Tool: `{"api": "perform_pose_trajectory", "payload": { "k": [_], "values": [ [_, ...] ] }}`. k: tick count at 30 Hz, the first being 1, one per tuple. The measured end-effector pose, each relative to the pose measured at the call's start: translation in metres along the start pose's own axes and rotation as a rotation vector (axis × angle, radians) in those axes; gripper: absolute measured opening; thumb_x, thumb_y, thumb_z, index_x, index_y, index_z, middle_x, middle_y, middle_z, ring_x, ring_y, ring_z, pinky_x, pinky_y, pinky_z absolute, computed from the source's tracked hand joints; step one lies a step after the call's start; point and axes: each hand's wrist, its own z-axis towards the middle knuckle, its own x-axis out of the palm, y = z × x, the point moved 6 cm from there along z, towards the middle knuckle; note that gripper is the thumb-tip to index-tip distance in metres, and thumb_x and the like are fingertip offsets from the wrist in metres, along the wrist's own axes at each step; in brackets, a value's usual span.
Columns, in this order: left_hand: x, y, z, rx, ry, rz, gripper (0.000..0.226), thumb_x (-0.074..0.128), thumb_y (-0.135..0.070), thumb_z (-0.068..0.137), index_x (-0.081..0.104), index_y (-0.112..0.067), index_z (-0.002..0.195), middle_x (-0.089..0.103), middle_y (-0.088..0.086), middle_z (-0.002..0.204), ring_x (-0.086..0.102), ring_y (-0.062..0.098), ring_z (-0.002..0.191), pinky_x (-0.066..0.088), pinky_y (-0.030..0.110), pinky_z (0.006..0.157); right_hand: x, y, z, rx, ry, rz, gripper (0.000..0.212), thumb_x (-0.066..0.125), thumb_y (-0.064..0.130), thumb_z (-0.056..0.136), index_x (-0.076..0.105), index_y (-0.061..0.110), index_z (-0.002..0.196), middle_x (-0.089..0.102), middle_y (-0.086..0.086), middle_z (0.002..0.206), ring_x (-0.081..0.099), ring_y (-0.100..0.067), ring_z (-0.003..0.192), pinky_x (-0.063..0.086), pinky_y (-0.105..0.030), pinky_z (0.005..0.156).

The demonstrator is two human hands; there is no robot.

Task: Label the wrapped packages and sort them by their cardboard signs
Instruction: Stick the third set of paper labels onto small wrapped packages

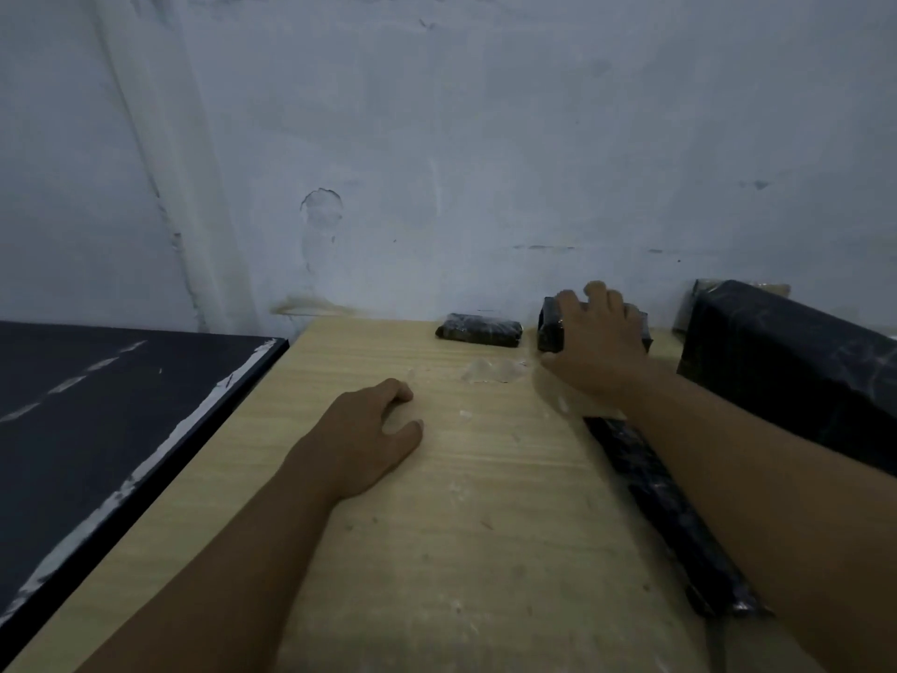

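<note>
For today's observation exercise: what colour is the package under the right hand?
The package is black; head view.

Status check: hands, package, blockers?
Right hand grips small wrapped package by wall. Left hand rests on table, holding nothing. Long package under right forearm. No signs visible.

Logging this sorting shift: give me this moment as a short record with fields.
left hand: rests empty on the pale wooden table
right hand: grips a small black plastic-wrapped package by the wall
other packages: flat black wrapped package left of it; large black wrapped box at right; long black wrapped bar under right forearm
cardboard signs: none in view
</note>
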Motion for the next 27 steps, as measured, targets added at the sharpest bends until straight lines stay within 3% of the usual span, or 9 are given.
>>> {"api": "perform_pose_trajectory", "payload": {
  "k": [4, 8, 12, 15, 17, 19, 21, 25, 27],
  "values": [
    [0.001, 0.0, 0.007, 0.015, -0.008, -0.005, 0.041, 0.061, -0.049, 0.092, 0.055, -0.031, 0.128, 0.058, -0.009, 0.137, 0.054, 0.01, 0.12, 0.044, 0.029, 0.101, 0.015, -0.026, 0.029, 0.075, 0.233, -0.032, 0.099, 0.064, 0.059, 0.084, 0.007, 0.025, 0.158, 0.014, -0.013, 0.162, 0.017, -0.035, 0.148, 0.012, -0.053, 0.119],
    [0.002, 0.001, 0.012, 0.022, -0.011, 0.006, 0.04, 0.06, -0.048, 0.093, 0.056, -0.029, 0.128, 0.057, -0.01, 0.14, 0.053, 0.009, 0.123, 0.043, 0.028, 0.1, 0.02, -0.033, 0.035, 0.071, 0.256, -0.035, 0.082, 0.066, 0.048, 0.085, 0.028, 0.015, 0.15, 0.031, -0.012, 0.146, 0.032, -0.036, 0.135, 0.03, -0.052, 0.11],
    [0.003, 0.001, 0.013, 0.021, 0.002, 0.006, 0.037, 0.059, -0.044, 0.094, 0.057, -0.027, 0.127, 0.058, -0.008, 0.138, 0.055, 0.01, 0.121, 0.042, 0.026, 0.098, 0.017, -0.024, 0.023, 0.019, 0.22, -0.071, 0.078, 0.07, 0.045, 0.082, 0.035, 0.016, 0.146, 0.035, -0.01, 0.14, 0.034, -0.033, 0.132, 0.033, -0.05, 0.106],
    [0.002, 0.0, 0.012, 0.005, -0.004, -0.013, 0.03, 0.051, -0.042, 0.099, 0.059, -0.027, 0.124, 0.064, -0.005, 0.129, 0.059, 0.014, 0.114, 0.048, 0.034, 0.098, 0.012, -0.004, 0.004, -0.043, 0.221, -0.045, 0.078, 0.072, 0.046, 0.079, 0.038, 0.018, 0.144, 0.037, -0.008, 0.138, 0.036, -0.031, 0.129, 0.033, -0.049, 0.105],
    [-0.001, -0.006, 0.01, -0.006, -0.023, -0.031, 0.027, 0.042, -0.045, 0.103, 0.061, -0.028, 0.113, 0.069, -0.007, 0.113, 0.063, 0.013, 0.1, 0.051, 0.037, 0.088, 0.003, 0.018, -0.014, -0.109, 0.201, -0.015, 0.076, 0.073, 0.046, 0.074, 0.044, 0.02, 0.139, 0.04, -0.008, 0.133, 0.039, -0.031, 0.126, 0.036, -0.047, 0.101],
    [-0.006, -0.012, 0.004, -0.024, -0.061, -0.073, 0.032, 0.036, -0.049, 0.104, 0.059, -0.029, 0.096, 0.068, -0.006, 0.089, 0.062, 0.011, 0.082, 0.048, 0.037, 0.074, -0.008, 0.046, -0.035, -0.186, 0.189, 0.038, 0.076, 0.073, 0.048, 0.071, 0.046, 0.022, 0.136, 0.043, -0.008, 0.129, 0.041, -0.031, 0.123, 0.036, -0.044, 0.099],
    [-0.011, -0.013, -0.004, -0.045, -0.102, -0.156, 0.041, 0.032, -0.056, 0.102, 0.057, -0.025, 0.091, 0.066, -0.001, 0.08, 0.062, 0.014, 0.074, 0.05, 0.042, 0.072, -0.015, 0.074, -0.059, -0.248, 0.209, 0.111, 0.083, 0.074, 0.053, 0.069, 0.043, 0.026, 0.14, 0.043, -0.008, 0.129, 0.041, -0.031, 0.123, 0.032, -0.043, 0.101],
    [-0.022, -0.01, -0.024, -0.131, -0.168, -0.448, 0.076, 0.027, -0.081, 0.083, 0.06, -0.015, 0.101, 0.071, 0.006, 0.099, 0.065, 0.022, 0.096, 0.049, 0.044, 0.089, -0.02, 0.111, -0.103, -0.332, 0.209, 0.184, 0.085, 0.071, 0.057, 0.074, 0.036, 0.029, 0.146, 0.044, -0.006, 0.134, 0.04, -0.028, 0.125, 0.027, -0.045, 0.107],
    [-0.025, -0.013, -0.035, -0.13, -0.163, -0.486, 0.071, 0.033, -0.081, 0.08, 0.063, -0.018, 0.096, 0.07, 0.0, 0.092, 0.065, 0.017, 0.091, 0.049, 0.039, 0.081, -0.025, 0.121, -0.12, -0.351, 0.186, 0.199, 0.081, 0.068, 0.058, 0.075, 0.037, 0.03, 0.144, 0.045, -0.005, 0.131, 0.041, -0.027, 0.123, 0.028, -0.045, 0.106]
  ]
}}
